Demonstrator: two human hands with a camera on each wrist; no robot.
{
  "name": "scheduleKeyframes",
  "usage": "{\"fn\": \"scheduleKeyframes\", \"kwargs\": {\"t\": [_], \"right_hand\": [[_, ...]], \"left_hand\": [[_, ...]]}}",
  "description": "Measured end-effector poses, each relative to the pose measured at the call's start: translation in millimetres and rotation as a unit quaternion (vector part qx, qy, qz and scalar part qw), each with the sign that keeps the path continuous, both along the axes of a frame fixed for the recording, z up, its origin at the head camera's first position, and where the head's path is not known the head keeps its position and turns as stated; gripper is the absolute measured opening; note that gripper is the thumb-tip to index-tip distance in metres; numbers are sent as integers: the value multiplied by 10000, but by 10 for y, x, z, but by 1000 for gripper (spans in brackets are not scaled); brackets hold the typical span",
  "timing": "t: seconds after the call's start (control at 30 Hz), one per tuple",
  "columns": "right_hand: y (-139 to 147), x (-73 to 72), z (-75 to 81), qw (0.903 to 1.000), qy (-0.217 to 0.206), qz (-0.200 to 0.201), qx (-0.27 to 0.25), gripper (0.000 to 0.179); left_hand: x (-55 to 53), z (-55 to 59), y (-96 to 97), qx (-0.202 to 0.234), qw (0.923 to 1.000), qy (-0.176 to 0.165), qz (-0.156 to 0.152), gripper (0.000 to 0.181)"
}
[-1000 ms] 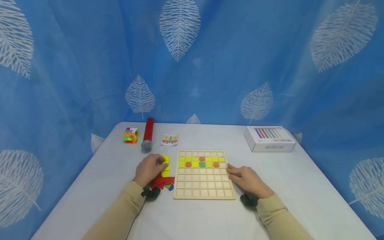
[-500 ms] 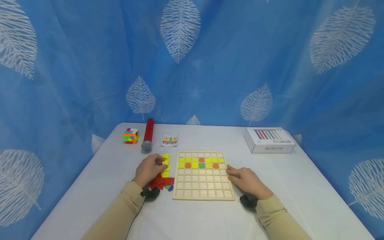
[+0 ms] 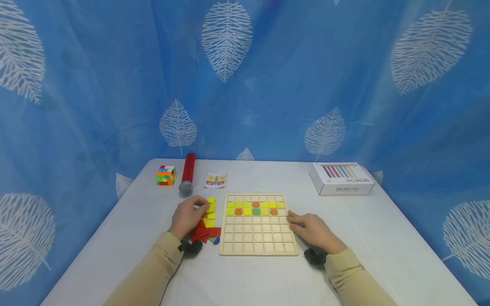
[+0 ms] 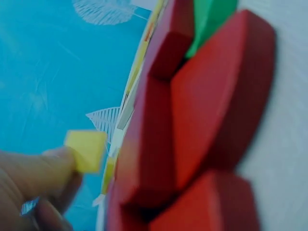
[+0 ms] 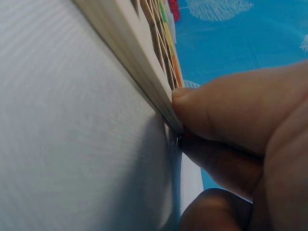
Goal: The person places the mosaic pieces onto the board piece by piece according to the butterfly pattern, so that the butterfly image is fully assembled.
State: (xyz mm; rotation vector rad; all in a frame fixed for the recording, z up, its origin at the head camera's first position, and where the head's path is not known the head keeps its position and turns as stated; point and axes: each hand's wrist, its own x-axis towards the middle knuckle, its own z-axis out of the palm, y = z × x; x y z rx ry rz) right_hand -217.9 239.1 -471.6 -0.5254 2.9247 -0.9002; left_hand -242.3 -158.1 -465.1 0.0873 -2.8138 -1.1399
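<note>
My left hand (image 3: 187, 217) pinches a small yellow tile (image 4: 85, 150) between thumb and fingers, just above the loose pieces. Under and beside it lie several yellow tiles (image 3: 210, 223) in a column, with red pieces (image 3: 200, 233) nearer me. A blue piece (image 3: 216, 240) and a bit of green show at the pile's edge. To the right is a wooden grid board (image 3: 258, 247). Its second and third rows from the back hold yellow pieces, orange pieces (image 3: 238, 211) and a green square (image 3: 256, 211). My right hand (image 3: 314, 231) grips the board's right edge, thumb against the rim and fingers below.
Behind the pile are a puzzle cube (image 3: 166, 175), a red microphone (image 3: 188, 174) and a printed pattern card (image 3: 215, 180). A white box (image 3: 342, 180) stands at the back right. Blue leaf-patterned cloth hangs behind the white table (image 3: 252, 284).
My left hand has come up slightly from the yellow tiles with one pinched in its fingers, showing more of the pile. My right hand stays at the board's edge. The head view has shifted slightly.
</note>
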Motion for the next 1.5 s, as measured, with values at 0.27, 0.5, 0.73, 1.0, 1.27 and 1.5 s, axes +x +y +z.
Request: {"fn": "scheduleKeyframes", "kwargs": {"t": [0.27,0.5,0.73,1.0,1.27,1.5], "right_hand": [[-41,12,-34,9997,-196,-148,74,36],[3,-31,-3,9999,-39,41,96,36],[77,-51,12,9996,123,235,-35,35],[73,-47,-21,9996,126,226,-90,36],[53,-51,-16,9998,81,152,-102,36],[45,-37,-5,9999,16,117,-119,36]], "left_hand": [[13,231,383,589,9942,169,-880,10],[-114,386,1124,412,9879,-128,-1487,7],[-259,272,1798,-55,9856,-230,-1677,8],[-369,140,2041,-491,9842,95,-1696,7],[-360,127,2088,-966,9786,23,-1818,7],[-348,137,2112,-1451,9705,7,-1925,7]]}}
